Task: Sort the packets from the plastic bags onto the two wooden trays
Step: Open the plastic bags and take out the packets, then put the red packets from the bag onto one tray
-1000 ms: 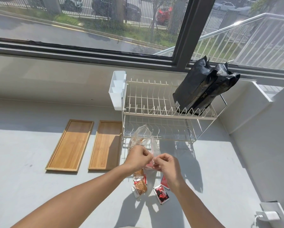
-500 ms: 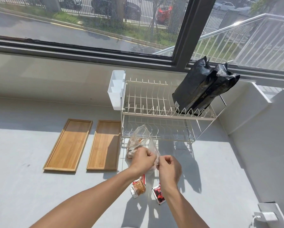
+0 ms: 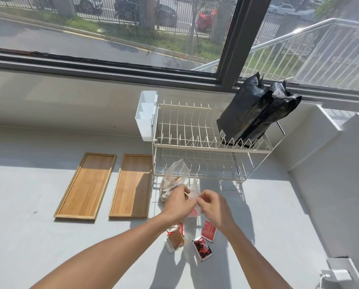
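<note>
My left hand (image 3: 179,203) and my right hand (image 3: 213,205) both pinch a clear plastic bag (image 3: 195,191) held above the counter, with something red showing inside it. A second clear bag (image 3: 174,178) with brownish packets stands just behind my left hand. Below my hands lie loose packets: a brown one (image 3: 175,240), a red one (image 3: 208,233) and a red-and-black one (image 3: 202,248). Two wooden trays, the left tray (image 3: 85,185) and the right tray (image 3: 131,185), lie side by side to the left with nothing on them.
A white two-tier wire dish rack (image 3: 205,147) stands behind the bags, with a white cutlery holder (image 3: 146,115) on its left end and two black pouches (image 3: 255,110) leaning on its top tier. A white charger (image 3: 336,274) sits at the lower right. A wall closes the right side.
My hands have stayed together on the clear bag, shifting slightly. The red packet by my right wrist now shows more fully. The view has drifted a little.
</note>
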